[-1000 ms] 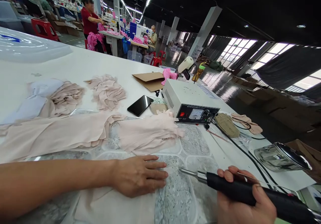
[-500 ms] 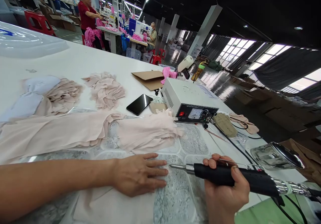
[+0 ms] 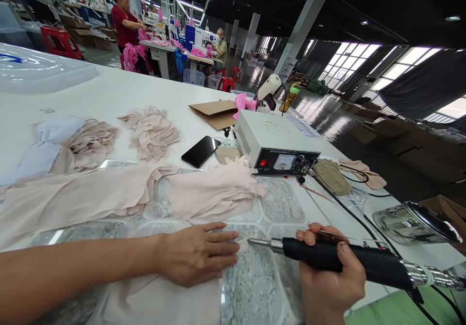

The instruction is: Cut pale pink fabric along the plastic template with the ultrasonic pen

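Note:
My left hand point(image 3: 198, 253) lies flat, fingers stretched out, on a pale pink fabric piece point(image 3: 163, 298) over the grey marbled mat point(image 3: 251, 286). In my right hand point(image 3: 331, 267) is a black handheld ultrasonic tool point(image 3: 374, 262), fingers wrapped around its body. Its metal tip points left, a short way from my left fingertips; whether the tip touches the mat I cannot tell. Beyond my left hand are a stack of pale pink fabric pieces point(image 3: 214, 189) and a longer layered stack point(image 3: 73, 199).
A white control box point(image 3: 276, 136) with a dial stands behind, its cable running right. Nearby are a phone point(image 3: 201, 151), folded cardboard point(image 3: 214, 111), a glass jar point(image 3: 411, 225), and a crumpled fabric pile point(image 3: 153, 131). Co-workers are at sewing machines point(image 3: 204, 39) farther back.
The camera view has shifted slightly. My left hand stays flat and my right hand still holds the tool, with the gap between tip and fingertips a little wider.

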A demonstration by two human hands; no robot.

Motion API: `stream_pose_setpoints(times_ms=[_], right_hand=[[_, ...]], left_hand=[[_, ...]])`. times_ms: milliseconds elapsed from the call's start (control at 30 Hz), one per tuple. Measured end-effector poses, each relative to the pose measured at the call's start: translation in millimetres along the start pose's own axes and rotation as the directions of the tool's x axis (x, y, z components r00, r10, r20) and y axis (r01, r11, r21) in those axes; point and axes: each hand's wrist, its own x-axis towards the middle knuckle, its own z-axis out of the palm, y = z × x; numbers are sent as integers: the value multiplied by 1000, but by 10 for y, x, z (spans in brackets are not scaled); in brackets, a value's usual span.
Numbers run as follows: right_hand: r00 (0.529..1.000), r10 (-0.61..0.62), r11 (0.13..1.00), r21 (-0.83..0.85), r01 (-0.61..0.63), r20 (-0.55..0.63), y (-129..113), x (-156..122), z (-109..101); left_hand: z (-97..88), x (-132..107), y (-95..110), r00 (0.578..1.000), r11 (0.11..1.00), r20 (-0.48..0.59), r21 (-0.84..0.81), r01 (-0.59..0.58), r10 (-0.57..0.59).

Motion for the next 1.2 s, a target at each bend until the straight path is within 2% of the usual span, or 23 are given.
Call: stream_pose_setpoints(times_ms=[267, 500, 700, 933, 1200], right_hand=[[1000, 3, 1000, -13, -3, 5, -27, 12, 5], [999, -48, 999, -20, 48, 7, -46, 9, -27], [999, -23, 1000, -16, 24, 43, -58, -7, -28], [1000, 27, 1000, -12, -26, 12, -48, 10, 26], [997, 31, 999, -16, -30, 69, -20, 24, 43]], left_hand=[[24, -2, 1, 1000, 1000, -20, 21, 22, -21], [23, -7, 7, 999, 999, -17, 19, 35, -34], [22, -1, 8, 999, 999, 12, -41, 34, -33], [36, 4, -4, 999, 1000, -35, -16, 21, -22], [38, -7, 21, 998, 998, -35, -34, 45, -46]])
